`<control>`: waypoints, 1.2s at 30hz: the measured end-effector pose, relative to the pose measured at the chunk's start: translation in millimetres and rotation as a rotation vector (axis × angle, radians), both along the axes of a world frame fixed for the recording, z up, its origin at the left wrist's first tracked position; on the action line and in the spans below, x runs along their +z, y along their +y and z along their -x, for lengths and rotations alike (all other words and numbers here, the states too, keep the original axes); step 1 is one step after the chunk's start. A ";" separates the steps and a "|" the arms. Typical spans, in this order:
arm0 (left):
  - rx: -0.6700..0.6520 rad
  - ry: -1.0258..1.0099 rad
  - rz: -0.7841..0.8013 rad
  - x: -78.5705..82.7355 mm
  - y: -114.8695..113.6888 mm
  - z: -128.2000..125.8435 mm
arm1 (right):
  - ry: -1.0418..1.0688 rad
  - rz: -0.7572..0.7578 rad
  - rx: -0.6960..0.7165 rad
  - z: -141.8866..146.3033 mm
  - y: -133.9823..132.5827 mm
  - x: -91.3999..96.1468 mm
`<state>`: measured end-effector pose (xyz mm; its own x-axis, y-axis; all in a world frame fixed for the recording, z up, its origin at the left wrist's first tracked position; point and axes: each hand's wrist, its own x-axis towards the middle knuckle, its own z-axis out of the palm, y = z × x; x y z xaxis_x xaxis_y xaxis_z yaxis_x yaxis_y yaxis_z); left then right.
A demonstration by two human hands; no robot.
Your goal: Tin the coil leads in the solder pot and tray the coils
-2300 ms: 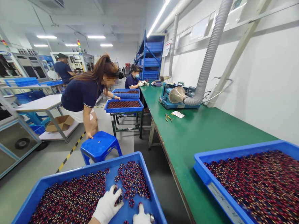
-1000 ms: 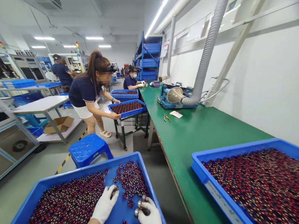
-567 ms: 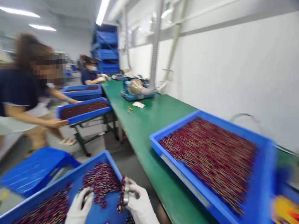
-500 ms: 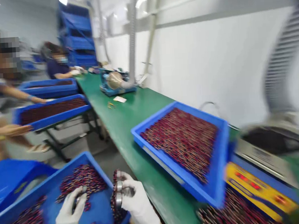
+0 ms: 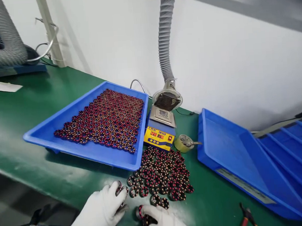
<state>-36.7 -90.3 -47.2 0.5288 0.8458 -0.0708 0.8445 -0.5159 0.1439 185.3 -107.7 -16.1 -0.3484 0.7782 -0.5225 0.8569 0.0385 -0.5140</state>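
Left gloved hand [image 5: 99, 211] curled, fingers half closed on a dark coil ring [image 5: 121, 189]; right gloved hand [image 5: 164, 223] nearly closed, pinching another coil ring [image 5: 143, 217] beside a loose pile of copper-wound rings [image 5: 161, 173] on a green bench mat [image 5: 21, 162]. Behind, blue tray [image 5: 48, 146] of packed rings; yellow-faced bench unit [image 5: 159, 138], red readouts, lettering too small to read; solder roll [image 5: 182, 143]; second blue tray [image 5: 219, 146]; red-handled pliers [image 5: 247, 219].
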 end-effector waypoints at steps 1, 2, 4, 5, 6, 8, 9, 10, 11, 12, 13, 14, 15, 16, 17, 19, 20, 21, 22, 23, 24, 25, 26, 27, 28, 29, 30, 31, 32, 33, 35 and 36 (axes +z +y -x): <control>-0.019 0.021 0.024 0.9 2.5 -6.8 | -0.047 -0.041 0.048 -3.8 -0.3 -3.2; -0.040 0.025 0.041 2.1 5.0 -14.1 | -0.083 -0.084 0.115 -7.2 -0.2 -5.2; -0.073 0.010 0.052 4.5 10.1 -29.4 | -0.140 -0.159 0.260 -14.3 1.5 -5.5; -0.084 0.000 0.048 5.2 13.0 -37.3 | -0.182 -0.192 0.317 -18.2 3.1 -4.2; -0.089 -0.007 0.038 5.5 15.9 -45.1 | -0.229 -0.219 0.351 -22.6 4.9 -2.1; -0.091 -0.016 0.019 5.5 22.0 -59.7 | -0.309 -0.246 0.340 -32.5 8.9 3.1; -0.089 -0.020 0.012 5.4 25.0 -66.4 | -0.325 -0.249 0.301 -37.7 10.9 5.9; -0.086 -0.025 0.005 5.4 27.7 -72.5 | -0.323 -0.250 0.252 -42.8 12.7 8.8; -0.082 -0.030 -0.004 5.5 29.9 -78.0 | -0.309 -0.252 0.204 -47.7 14.1 11.8; -0.075 -0.035 -0.014 5.9 31.6 -82.6 | -0.289 -0.258 0.161 -52.1 15.1 14.8; -0.069 -0.040 -0.024 6.3 32.4 -86.3 | -0.271 -0.269 0.132 -55.9 15.5 18.0; -0.066 -0.045 -0.033 6.7 32.3 -88.8 | -0.256 -0.279 0.120 -59.1 15.4 21.3; -0.064 -0.047 -0.039 7.1 31.5 -90.0 | -0.246 -0.290 0.125 -61.6 14.9 24.6; -0.061 -0.055 -0.049 7.3 29.9 -89.9 | -0.235 -0.301 0.137 -63.6 14.1 27.9; -0.059 -0.072 -0.066 7.4 28.0 -88.5 | -0.224 -0.309 0.151 -65.0 13.1 30.9; -0.068 -0.145 -0.140 7.2 23.7 -82.4 | -0.208 -0.321 0.151 -66.5 11.7 35.2; -0.080 -0.202 -0.202 6.9 21.7 -78.3 | -0.206 -0.326 0.135 -66.7 11.5 36.1; -0.095 -0.275 -0.274 6.6 19.9 -74.1 | -0.207 -0.327 0.115 -66.5 11.9 36.0; -0.112 -0.355 -0.339 6.1 18.1 -70.4 | -0.211 -0.326 0.098 -66.0 12.7 35.0; -0.128 -0.433 -0.385 5.5 16.1 -67.7 | -0.217 -0.322 0.088 -65.0 13.8 33.2; -0.147 -0.509 -0.404 4.4 13.5 -66.5 | -0.227 -0.316 0.082 -63.7 15.1 30.8; -0.171 -0.567 -0.379 2.7 10.1 -67.2 | -0.240 -0.312 0.076 -62.1 16.3 28.1; -0.224 -0.597 -0.330 0.0 5.9 -70.1 | -0.250 -0.312 0.068 -60.2 17.2 25.6; -0.298 -0.591 -0.269 -3.7 0.7 -75.0 | -0.251 -0.316 0.057 -58.2 17.8 23.5; -0.380 -0.565 -0.212 -8.6 -5.1 -81.7 | -0.243 -0.321 0.039 -56.2 17.8 22.0; -0.482 -0.521 -0.182 -14.4 -11.1 -89.9 | -0.229 -0.327 0.015 -54.3 17.3 21.3; -0.537 -0.486 -0.172 -20.7 -16.8 -98.8 | -0.215 -0.331 -0.013 -52.9 16.3 21.4; -0.573 -0.467 -0.171 -27.1 -21.8 -108.0 | -0.205 -0.331 -0.036 -52.0 15.1 22.0; -0.595 -0.452 -0.176 -32.9 -25.6 -116.8 | -0.205 -0.323 -0.051 -51.8 13.7 23.0; -0.595 -0.440 -0.179 -37.9 -28.0 -124.8 | -0.208 -0.314 -0.057 -52.4 12.2 24.1; -0.577 -0.402 -0.191 -43.7 -28.2 -137.5 | -0.229 -0.305 -0.054 -55.8 9.4 26.0; -0.558 -0.372 -0.201 -44.4 -26.4 -142.0 | -0.246 -0.308 -0.053 -57.8 8.2 26.7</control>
